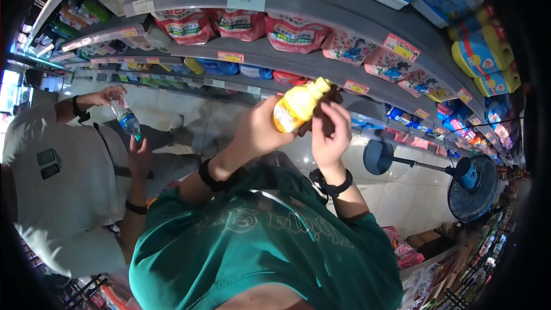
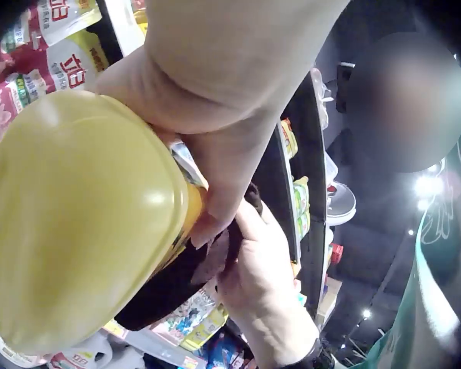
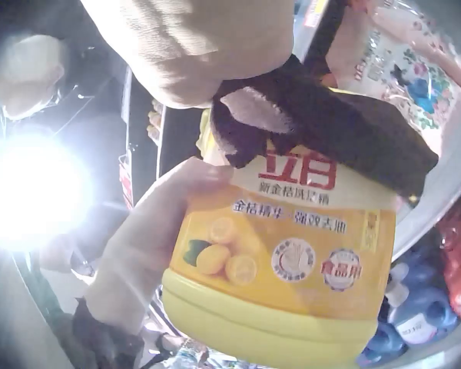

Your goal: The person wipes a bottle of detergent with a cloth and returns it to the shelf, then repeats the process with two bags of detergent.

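Observation:
In the head view, my left hand [image 1: 258,129] grips a yellow bottle of dish soap [image 1: 294,110] around its body, pump end tilted up and to the right. My right hand [image 1: 334,138] holds a dark brown cloth [image 3: 353,127] against the bottle. Seen from the right wrist, the cloth lies across the upper part of the label, which shows lemon-like fruit, and the left thumb [image 3: 207,173] presses at the bottle's side. The bottle's smooth yellow base [image 2: 84,223] fills much of the left wrist view.
Curved grey shelves [image 1: 310,0] ahead carry red pouches [image 1: 238,23], flowered packs [image 1: 347,46] and yellow jugs [image 1: 482,51]. To the left, another person [image 1: 69,178] holds a clear plastic bottle [image 1: 124,113]. A standing fan [image 1: 472,188] lies in view at right, over the tiled floor.

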Available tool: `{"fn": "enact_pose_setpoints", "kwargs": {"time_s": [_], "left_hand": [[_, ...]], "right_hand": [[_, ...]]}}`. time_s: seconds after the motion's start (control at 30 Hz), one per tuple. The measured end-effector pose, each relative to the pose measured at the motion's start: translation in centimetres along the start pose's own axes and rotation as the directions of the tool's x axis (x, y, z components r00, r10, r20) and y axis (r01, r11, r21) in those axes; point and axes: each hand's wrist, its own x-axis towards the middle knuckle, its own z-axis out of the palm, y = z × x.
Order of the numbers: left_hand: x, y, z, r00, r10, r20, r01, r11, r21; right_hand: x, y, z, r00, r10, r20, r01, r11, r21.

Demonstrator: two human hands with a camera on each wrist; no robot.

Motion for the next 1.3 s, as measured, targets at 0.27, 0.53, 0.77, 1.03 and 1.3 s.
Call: {"fn": "enact_pose_setpoints", "kwargs": {"time_s": [0.27,0.53,0.77,1.03,1.3], "left_hand": [[-0.1,-0.4,1.4,0.999,0.042,0.010,-0.043,0.947,0.319],[-0.1,-1.0,-1.9,0.989,-0.043,0.145,0.071,0.978,-0.196],[-1.5,0.0,-3.7,0.975,-0.114,0.191,0.215,0.700,-0.681],[-2.0,-1.9,-3.8,0.926,0.207,0.317,0.243,0.317,-0.917],[-2.4,-3.0,-3.3,0.921,0.088,0.380,0.371,0.102,-0.923]], "right_hand": [[3.3,-3.2,-0.3,0.928,-0.079,0.363,0.174,0.956,-0.237],[1.2,-1.4,-0.1,0.899,-0.348,0.267,0.380,0.921,-0.080],[0.7,2.5,-1.4,1.000,-0.009,0.007,0.009,0.999,-0.032],[3.4,1.2,-2.2,0.822,0.457,0.341,-0.550,0.480,0.683],[6.8,0.4,-1.8,0.920,0.335,0.202,-0.388,0.716,0.581]]}}
